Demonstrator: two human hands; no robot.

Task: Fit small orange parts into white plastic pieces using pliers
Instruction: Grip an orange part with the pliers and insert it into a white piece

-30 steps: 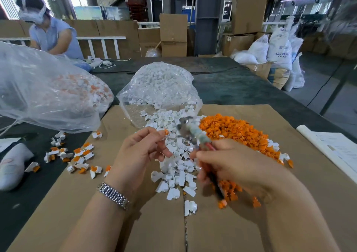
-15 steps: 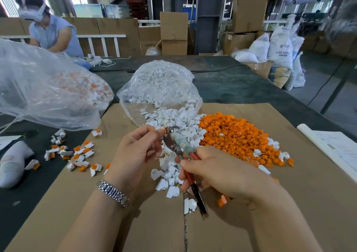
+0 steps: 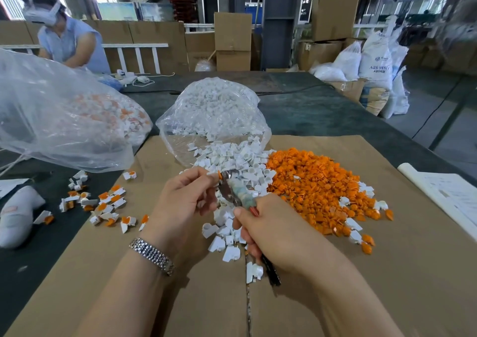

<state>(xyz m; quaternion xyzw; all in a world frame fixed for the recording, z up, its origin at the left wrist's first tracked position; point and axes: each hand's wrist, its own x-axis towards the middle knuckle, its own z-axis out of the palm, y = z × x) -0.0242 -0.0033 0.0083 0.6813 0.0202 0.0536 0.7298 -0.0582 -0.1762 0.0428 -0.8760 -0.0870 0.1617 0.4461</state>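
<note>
Landmark: cardboard sheet (image 3: 335,272) laid on the dark table (image 3: 322,112).

Off the sheet's left edge, a white object (image 3: 15,215) is seen lying on the table. Above the sheet's left corner, a large clear bag (image 3: 64,119) with white-and-orange pieces inside is seen. Finished pieces (image 3: 103,202), white with orange inserts, are scattered across the sheet's left edge, some on the table, some on the cardboard.

Over the sheet's middle, the left hand (image 3: 180,202) is held up, fingers curled, with a small piece pinched at the fingertips; only an orange bit (image 3: 219,174) is visible at the plier tips, the rest is hidden. A metal watch (image 3: 152,255) is worn on that wrist.

The pliers (image 3: 232,189) are gripped by the right hand (image 3: 273,233), fingers wrapped round the handles, metal head touching the pinched piece; how far the jaws are parted cannot be told.

A second clear bag (image 3: 214,114) lies at the sheet's far edge, white plastic pieces (image 3: 232,161) spilled from it onto the cardboard, under both hands. Just right of them, touching, the orange parts (image 3: 317,187) are heaped on the sheet. Off the sheet's right edge, a paper (image 3: 444,197) is seen.
</note>
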